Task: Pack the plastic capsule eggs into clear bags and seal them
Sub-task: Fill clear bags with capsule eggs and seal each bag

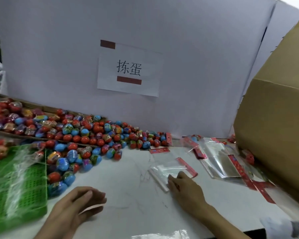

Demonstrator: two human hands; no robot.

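Observation:
A heap of plastic capsule eggs (86, 135), red, blue and multicoloured, spreads across the left of the white table (128, 187). A clear bag (169, 167) with a red printed flap lies flat in the middle. The fingertips of my right hand (185, 187) rest on that bag's near end. My left hand (76, 202) hovers low over the table at the lower left, fingers loosely bent, with a thin pale strip (93, 207) pinched between thumb and fingers. More clear bags (219, 161) with red flaps lie stacked to the right.
A green plastic basket (16, 187) holding bagged eggs sits at the left edge. A large cardboard box (274, 126) stands on the right. A shallow cardboard tray (16, 114) of eggs is at the far left. White boards with a paper sign (129, 71) wall off the back.

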